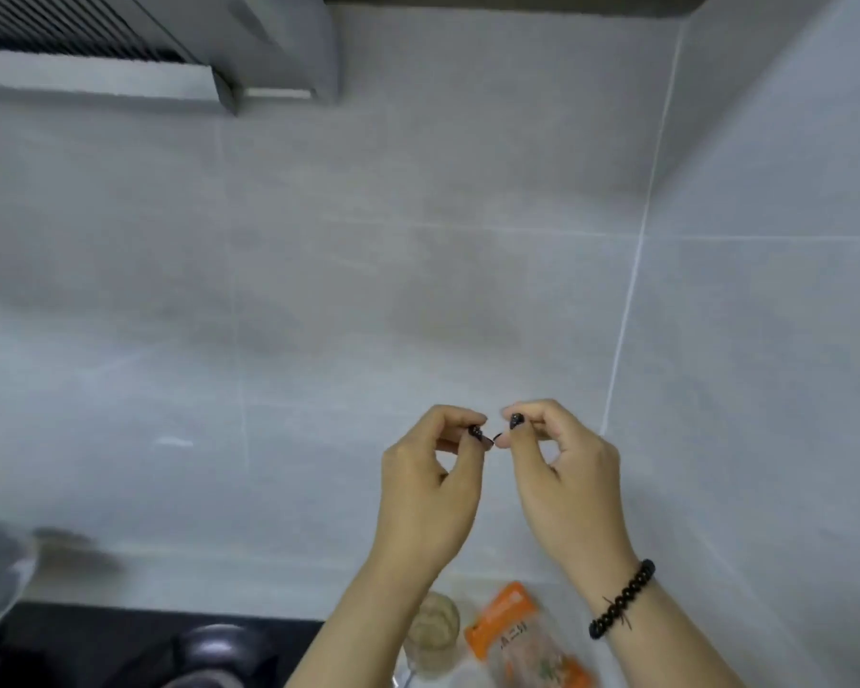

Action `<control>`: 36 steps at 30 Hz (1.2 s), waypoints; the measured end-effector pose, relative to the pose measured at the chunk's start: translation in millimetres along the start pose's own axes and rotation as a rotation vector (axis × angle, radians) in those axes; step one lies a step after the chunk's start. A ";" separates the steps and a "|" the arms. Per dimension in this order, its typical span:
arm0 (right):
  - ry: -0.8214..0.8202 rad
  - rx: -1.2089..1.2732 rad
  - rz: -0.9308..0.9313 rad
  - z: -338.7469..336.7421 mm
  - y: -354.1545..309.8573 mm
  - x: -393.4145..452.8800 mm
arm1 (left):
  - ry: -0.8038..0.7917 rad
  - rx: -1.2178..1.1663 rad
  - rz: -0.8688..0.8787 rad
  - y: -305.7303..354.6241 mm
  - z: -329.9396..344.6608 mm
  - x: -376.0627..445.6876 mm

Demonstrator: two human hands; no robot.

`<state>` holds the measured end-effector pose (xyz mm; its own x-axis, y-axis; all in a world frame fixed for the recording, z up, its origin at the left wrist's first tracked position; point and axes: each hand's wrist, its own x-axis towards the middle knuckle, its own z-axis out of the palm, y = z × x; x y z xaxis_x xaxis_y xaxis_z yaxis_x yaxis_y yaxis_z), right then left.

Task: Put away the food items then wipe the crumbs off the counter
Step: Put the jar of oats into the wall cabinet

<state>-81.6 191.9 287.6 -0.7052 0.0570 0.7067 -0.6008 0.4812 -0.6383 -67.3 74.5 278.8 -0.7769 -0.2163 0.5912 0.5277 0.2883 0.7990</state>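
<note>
Below the tiled wall (418,240), on the surface (532,588): orange snack packet (512,623), likely light, crinkly; best taken at an edge. Above the packet, left hand (428,494) and right hand (567,489) pinched closed; contents unclear.

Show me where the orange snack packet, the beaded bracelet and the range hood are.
orange snack packet (505,615): head view, on its orange upper part.
beaded bracelet (622,599): head view, on the dark beads across the right wrist.
range hood (120,72): head view, on its grey front edge.
</note>
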 end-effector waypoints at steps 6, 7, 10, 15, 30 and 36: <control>-0.171 -0.091 0.212 26.3 51.5 -52.2 | -0.028 -0.028 -0.268 -84.8 -4.4 -33.4; -0.197 -0.092 0.261 29.3 60.1 -59.0 | -0.034 -0.028 -0.310 -100.9 -5.3 -38.2; -0.252 -0.101 0.414 36.3 81.5 -72.4 | -0.031 -0.005 -0.434 -144.0 -9.5 -45.1; -0.299 -0.172 0.516 38.0 108.8 -88.2 | 0.027 0.098 -0.595 -208.5 -12.9 -52.9; -0.400 -0.274 0.694 31.7 153.9 -117.7 | -0.645 0.249 -0.708 -286.4 67.3 -142.7; -0.435 -0.302 0.688 22.5 151.8 -126.3 | -0.659 0.296 -0.733 -288.2 63.4 -148.7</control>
<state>-92.3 238.1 94.6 -0.9935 0.1107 -0.0255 0.0943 0.6776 -0.7294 -125.6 82.7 -46.4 -0.9551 0.0970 -0.2800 -0.1889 0.5289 0.8274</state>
